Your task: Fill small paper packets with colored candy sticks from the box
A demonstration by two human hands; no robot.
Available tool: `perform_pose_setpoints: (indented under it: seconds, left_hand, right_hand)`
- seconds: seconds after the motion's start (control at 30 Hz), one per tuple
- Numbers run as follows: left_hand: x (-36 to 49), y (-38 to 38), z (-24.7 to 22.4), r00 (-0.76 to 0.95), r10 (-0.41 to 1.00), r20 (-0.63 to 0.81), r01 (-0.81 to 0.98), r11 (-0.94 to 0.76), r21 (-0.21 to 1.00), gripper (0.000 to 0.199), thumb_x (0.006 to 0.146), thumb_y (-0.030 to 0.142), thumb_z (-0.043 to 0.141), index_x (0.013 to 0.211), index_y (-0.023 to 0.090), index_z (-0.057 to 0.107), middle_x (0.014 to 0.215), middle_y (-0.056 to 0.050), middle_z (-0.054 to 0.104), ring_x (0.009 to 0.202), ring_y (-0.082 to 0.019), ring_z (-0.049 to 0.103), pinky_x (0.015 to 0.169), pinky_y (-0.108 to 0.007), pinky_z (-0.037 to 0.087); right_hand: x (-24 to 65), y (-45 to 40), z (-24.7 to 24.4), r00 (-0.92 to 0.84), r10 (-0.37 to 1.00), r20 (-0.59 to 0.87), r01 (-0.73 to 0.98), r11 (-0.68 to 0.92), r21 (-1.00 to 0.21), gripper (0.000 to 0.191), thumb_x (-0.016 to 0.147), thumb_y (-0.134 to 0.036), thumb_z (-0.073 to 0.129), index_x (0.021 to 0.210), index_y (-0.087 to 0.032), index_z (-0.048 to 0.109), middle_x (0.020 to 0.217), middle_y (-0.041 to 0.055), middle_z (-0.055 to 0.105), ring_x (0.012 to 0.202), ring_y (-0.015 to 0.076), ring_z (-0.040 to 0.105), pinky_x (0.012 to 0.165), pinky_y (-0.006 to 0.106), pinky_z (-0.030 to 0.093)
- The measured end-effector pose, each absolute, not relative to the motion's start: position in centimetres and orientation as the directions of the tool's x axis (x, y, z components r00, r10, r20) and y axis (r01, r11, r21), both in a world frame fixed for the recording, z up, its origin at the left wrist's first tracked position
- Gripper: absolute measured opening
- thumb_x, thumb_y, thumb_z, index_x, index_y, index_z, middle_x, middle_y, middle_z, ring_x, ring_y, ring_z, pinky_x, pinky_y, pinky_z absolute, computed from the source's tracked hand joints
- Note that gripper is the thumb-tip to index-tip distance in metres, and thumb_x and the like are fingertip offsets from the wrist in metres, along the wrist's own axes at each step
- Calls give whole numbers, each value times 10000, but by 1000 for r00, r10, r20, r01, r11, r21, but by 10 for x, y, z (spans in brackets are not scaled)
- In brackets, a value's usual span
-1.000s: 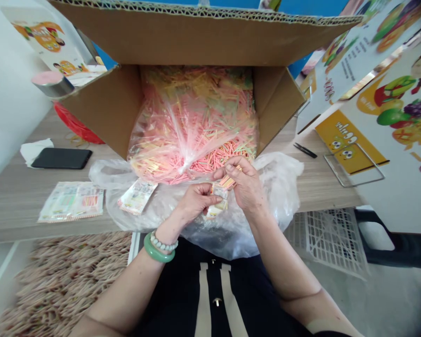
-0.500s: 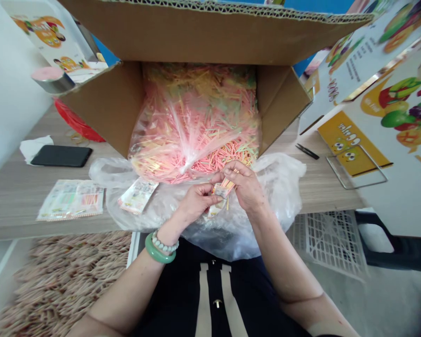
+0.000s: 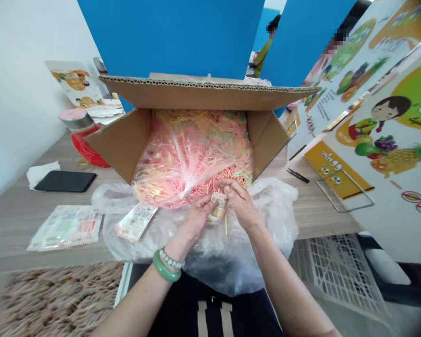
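My left hand (image 3: 199, 213) pinches a small printed packet (image 3: 219, 207) with thin sticks showing inside it. Close on the packet's right is my right hand (image 3: 239, 202), its fingers loosely spread and bent towards the packet's top, with nothing visible in them. One thin yellow stick (image 3: 226, 225) is just below the packet. Behind both hands, a clear plastic bag of pink, yellow and green sticks (image 3: 196, 164) fills an open cardboard box (image 3: 126, 145) lying with its mouth towards me. Crumpled clear plastic (image 3: 277, 210) is spread under my hands.
On the left lie flat printed packets (image 3: 66, 227), another packet (image 3: 136, 222) and a black phone (image 3: 66, 180). Tweezers (image 3: 297, 175) and a metal wire frame (image 3: 344, 192) are at right, beside printed cartons (image 3: 382, 187). A person (image 3: 263, 54) shows in the background.
The pink sticks that stuck out between my right fingers no longer show there. My right fingers have loosened beside the packet. The view has tilted up, showing more blue wall.
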State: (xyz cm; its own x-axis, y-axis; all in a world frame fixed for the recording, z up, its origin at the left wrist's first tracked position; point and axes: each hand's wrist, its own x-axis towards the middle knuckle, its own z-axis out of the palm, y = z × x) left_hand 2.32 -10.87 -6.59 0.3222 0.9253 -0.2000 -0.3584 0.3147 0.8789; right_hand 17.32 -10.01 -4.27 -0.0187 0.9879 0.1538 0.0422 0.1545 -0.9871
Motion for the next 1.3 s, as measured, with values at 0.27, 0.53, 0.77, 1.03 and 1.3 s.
perform_pose_setpoints:
  seconds: [0.27, 0.53, 0.77, 1.03, 1.3]
  left_hand:
    - [22, -110, -67, 258, 938, -232, -415, 325, 850, 307, 729, 463, 786, 853, 208, 668, 806, -28, 677, 686, -165, 594, 647, -295, 512]
    - [6, -118, -52, 308, 944, -114, -396, 237, 887, 363, 749, 423, 798, 1034, 212, 721, 995, -50, 726, 902, -196, 665, 826, -326, 537]
    - [-2, -137, -44, 270, 959, -84, -360, 182, 915, 254, 739, 316, 817, 935, 160, 776, 959, -85, 747, 907, -221, 653, 896, -370, 502]
    - [-22, -153, -43, 148, 979, -142, -427, 193, 883, 294, 721, 403, 821, 662, 160, 667, 673, -5, 586, 627, -123, 495, 612, -286, 407]
    - [-71, -173, -47, -9, 992, -125, -334, 115, 935, 279, 692, 407, 807, 682, 149, 703, 695, -13, 611, 648, -125, 512, 610, -259, 400]
  right_hand:
    - [172, -122, -60, 86, 996, -37, -92, -29, -995, 195, 753, -363, 780, 895, -252, 704, 853, -9, 696, 793, 184, 622, 760, 323, 504]
    - [164, -133, -55, 141, 990, 4, -164, 27, -986, 112, 715, -310, 765, 722, -248, 672, 712, -33, 633, 690, 173, 569, 677, 320, 472]
    - [156, -149, -59, 125, 989, 78, -116, 92, -989, 74, 712, -284, 791, 739, -274, 724, 766, -16, 674, 768, 204, 606, 784, 370, 496]
    - [120, -171, -56, -154, 984, -92, -132, -113, -985, 284, 713, -428, 841, 964, -301, 800, 1011, 52, 785, 977, 317, 695, 949, 507, 529]
    - [72, -182, -73, -225, 964, -140, -44, -153, -987, 368, 760, -473, 785, 1040, -235, 796, 1019, 68, 791, 990, 298, 705, 922, 451, 543]
